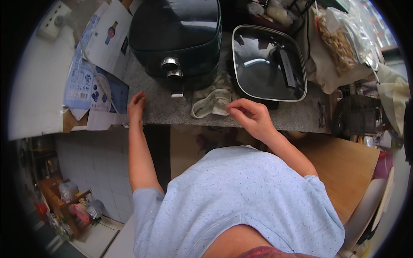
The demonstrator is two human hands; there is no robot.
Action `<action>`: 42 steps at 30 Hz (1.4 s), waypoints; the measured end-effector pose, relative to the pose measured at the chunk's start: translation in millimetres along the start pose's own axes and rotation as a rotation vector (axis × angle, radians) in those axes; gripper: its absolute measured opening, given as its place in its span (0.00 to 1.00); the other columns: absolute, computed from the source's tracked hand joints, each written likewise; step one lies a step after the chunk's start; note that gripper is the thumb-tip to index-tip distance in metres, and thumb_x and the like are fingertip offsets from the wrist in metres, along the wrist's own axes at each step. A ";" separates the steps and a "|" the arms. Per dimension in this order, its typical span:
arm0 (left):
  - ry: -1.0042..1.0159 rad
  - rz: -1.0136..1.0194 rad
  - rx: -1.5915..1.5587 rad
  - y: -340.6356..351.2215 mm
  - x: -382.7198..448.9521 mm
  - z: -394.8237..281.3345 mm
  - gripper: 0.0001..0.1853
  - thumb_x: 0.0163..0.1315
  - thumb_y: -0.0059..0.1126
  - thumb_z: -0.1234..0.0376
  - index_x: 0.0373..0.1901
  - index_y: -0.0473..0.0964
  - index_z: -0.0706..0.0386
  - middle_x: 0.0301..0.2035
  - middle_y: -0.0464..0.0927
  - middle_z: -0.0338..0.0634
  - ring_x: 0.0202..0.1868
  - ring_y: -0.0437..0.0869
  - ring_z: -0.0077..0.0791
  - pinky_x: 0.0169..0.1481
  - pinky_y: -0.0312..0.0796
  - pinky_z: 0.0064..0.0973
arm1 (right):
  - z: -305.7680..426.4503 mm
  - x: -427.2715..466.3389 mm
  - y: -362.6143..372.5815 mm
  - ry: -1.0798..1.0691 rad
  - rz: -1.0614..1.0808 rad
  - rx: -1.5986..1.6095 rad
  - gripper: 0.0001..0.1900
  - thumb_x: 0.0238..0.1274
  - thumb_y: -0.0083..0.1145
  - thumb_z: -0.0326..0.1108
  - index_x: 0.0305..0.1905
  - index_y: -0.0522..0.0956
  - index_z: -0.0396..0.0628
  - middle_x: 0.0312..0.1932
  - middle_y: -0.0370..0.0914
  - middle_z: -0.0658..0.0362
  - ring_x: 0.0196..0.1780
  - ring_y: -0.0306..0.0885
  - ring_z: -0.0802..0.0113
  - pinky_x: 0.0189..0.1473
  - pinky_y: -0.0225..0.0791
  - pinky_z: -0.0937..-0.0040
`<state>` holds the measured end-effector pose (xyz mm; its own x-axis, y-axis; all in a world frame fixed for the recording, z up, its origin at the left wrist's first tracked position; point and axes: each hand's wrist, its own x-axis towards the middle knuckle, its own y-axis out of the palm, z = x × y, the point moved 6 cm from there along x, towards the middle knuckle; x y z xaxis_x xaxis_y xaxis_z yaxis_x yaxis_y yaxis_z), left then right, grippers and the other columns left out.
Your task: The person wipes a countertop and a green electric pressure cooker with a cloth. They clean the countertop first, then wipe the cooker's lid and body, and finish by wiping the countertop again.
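My right hand point(253, 116) is at the counter's front edge, thumb and fingers drawn together beside a crumpled greyish-white cloth point(211, 104). Its fingertips meet the cloth's right edge in the picture; whether they grip it is not clear. My left hand point(136, 108) is by the right side of a blue cardboard box point(117, 92), its slightly blurred fingers partly curled and hidden from view. Between and beyond the hands stands a dark green air fryer point(180, 61) with a silver knob and a front handle. To the right sits a square electric pan with a glass lid point(269, 64).
A white box point(109, 38) picturing a watch leans at the left, near a cable point(100, 77) and a power strip point(53, 19). Eyeglasses point(321, 114) lie on the grey counter point(290, 117). A clear bag point(335, 42) of brown food hangs or rests at the right.
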<state>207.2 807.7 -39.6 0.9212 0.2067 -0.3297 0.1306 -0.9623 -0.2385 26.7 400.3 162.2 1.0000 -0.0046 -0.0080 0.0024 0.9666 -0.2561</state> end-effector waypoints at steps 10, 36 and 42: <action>0.426 -0.388 -0.192 -9.7 -96.2 -5.9 0.14 0.71 0.59 0.74 0.56 0.77 0.61 0.52 0.78 0.44 0.53 0.79 0.30 0.61 0.71 0.27 | -21.1 -49.3 -60.9 0.151 -0.315 0.151 0.07 0.76 0.59 0.32 0.46 0.81 0.39 0.33 0.83 0.63 0.38 0.82 0.78 0.41 0.77 0.78; 0.205 0.819 0.209 221.1 -243.9 -91.2 0.16 0.67 0.66 0.67 0.56 0.82 0.58 0.54 0.78 0.42 0.55 0.81 0.36 0.62 0.71 0.28 | -63.6 -42.5 -57.7 0.161 0.218 0.108 0.24 0.66 0.68 0.41 0.65 0.78 0.52 0.57 0.78 0.54 0.57 0.81 0.63 0.54 0.78 0.65; 0.110 1.021 -0.167 241.5 -286.8 -168.9 0.20 0.78 0.52 0.66 0.67 0.74 0.62 0.65 0.72 0.42 0.62 0.77 0.31 0.64 0.73 0.29 | -22.3 -15.5 -71.8 -0.241 0.206 0.086 0.44 0.60 0.73 0.37 0.79 0.59 0.60 0.63 0.75 0.51 0.64 0.78 0.53 0.64 0.74 0.58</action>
<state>36.4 486.1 151.7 0.6490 -0.7295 -0.2160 -0.6889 -0.6840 0.2399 10.8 325.3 159.2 0.9527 0.2442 0.1808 -0.2098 0.9591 -0.1901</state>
